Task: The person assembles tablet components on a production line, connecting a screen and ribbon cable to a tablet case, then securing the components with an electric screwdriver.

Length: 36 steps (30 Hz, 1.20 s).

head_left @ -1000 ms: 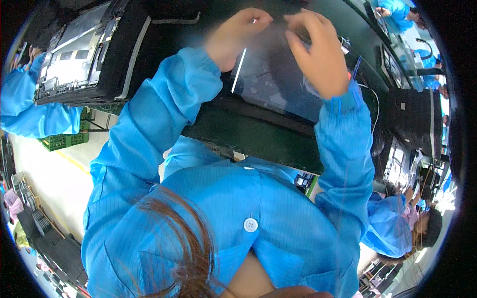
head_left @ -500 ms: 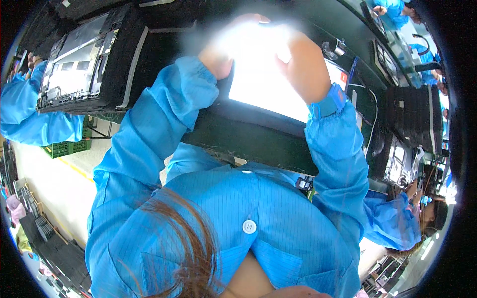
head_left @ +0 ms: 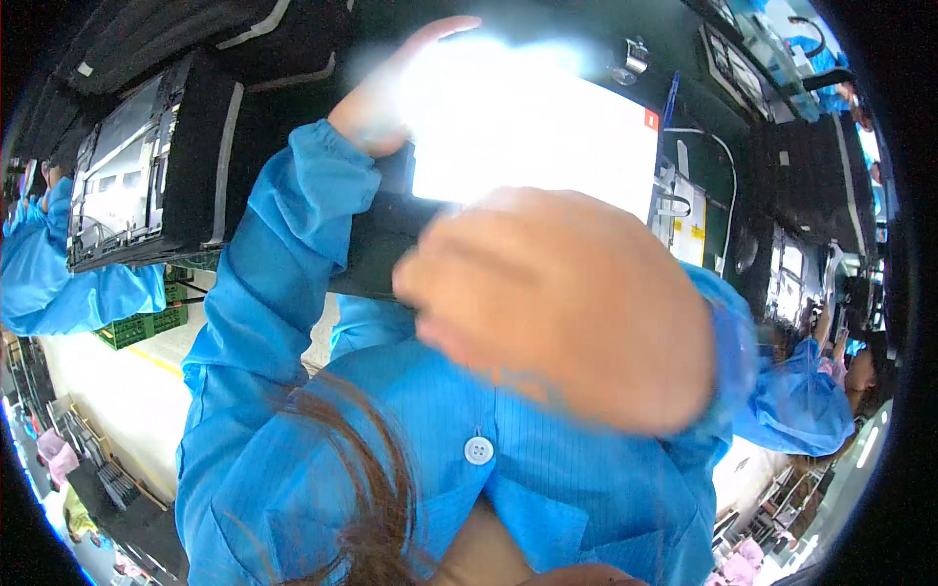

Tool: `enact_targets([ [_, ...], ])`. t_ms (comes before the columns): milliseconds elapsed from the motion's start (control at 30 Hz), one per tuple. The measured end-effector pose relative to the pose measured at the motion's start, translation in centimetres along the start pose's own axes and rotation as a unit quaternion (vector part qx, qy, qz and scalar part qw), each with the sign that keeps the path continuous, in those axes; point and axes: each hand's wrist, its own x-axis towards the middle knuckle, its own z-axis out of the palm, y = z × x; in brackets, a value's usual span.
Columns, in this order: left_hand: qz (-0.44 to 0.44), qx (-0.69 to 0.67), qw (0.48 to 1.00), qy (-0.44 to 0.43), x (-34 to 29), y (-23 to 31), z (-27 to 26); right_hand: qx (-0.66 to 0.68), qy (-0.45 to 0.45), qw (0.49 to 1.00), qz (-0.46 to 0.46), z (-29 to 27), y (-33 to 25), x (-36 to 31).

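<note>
A brightly lit, white rectangular panel (head_left: 547,137) lies over the dark bench in front of me. A small red mark shows at its right corner. My left hand (head_left: 376,103) is at the panel's left edge and appears to grip it, one finger reaching along the far side; glare hides most of the other fingers. My right hand (head_left: 567,303) is off the panel, raised between its near edge and my chest. Motion smears that hand, its fingers point left, and I cannot make out anything in it.
A stack of black foam trays with a metal-framed part (head_left: 122,181) stands at the left. Right of the panel are a blue pen (head_left: 672,98), a small metal object (head_left: 633,61) and a white cable (head_left: 731,186). A person in blue (head_left: 796,400) works at the right.
My right hand has left the panel's right side and come back toward my chest. The left hand stays at the left edge. The view has shifted slightly.
</note>
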Motion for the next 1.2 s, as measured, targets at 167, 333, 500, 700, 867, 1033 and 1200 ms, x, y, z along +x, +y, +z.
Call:
enact_targets([
  [167, -0.030, 0.148, 0.989, -0.002, 1.2, 0.6, 2.1, -0.028, 0.000, 0.997, 0.070, -3.8, -2.2, -5.3],
  [333, -0.121, 0.124, 0.984, 0.047, 0.9, 2.9, 2.1, -0.018, -0.024, 0.999, 0.042, -4.8, -2.7, -4.1],
  [500, 0.019, 0.060, 0.993, -0.097, 1.3, 0.4, -1.1, -0.032, -0.045, 0.998, 0.032, -6.2, -3.9, -3.0],
  [700, -0.055, 0.089, 0.994, 0.022, 0.3, 1.6, 1.3, -0.009, -0.070, 0.993, 0.095, -9.0, -7.8, -4.9],
  [867, -0.021, 0.202, 0.975, 0.092, -0.9, 1.5, 0.2, -0.088, -0.113, 0.972, 0.184, -6.8, -0.5, -7.2],
  [1033, 0.000, 0.130, 0.991, 0.022, 0.4, 0.9, 1.0, -0.248, 0.019, 0.917, 0.310, -2.0, 4.4, -11.2],
  [1200, -0.002, 0.141, 0.989, 0.036, 0.2, 0.9, 1.0, -0.081, 0.072, 0.929, 0.355, -2.5, 7.0, -10.7],
])
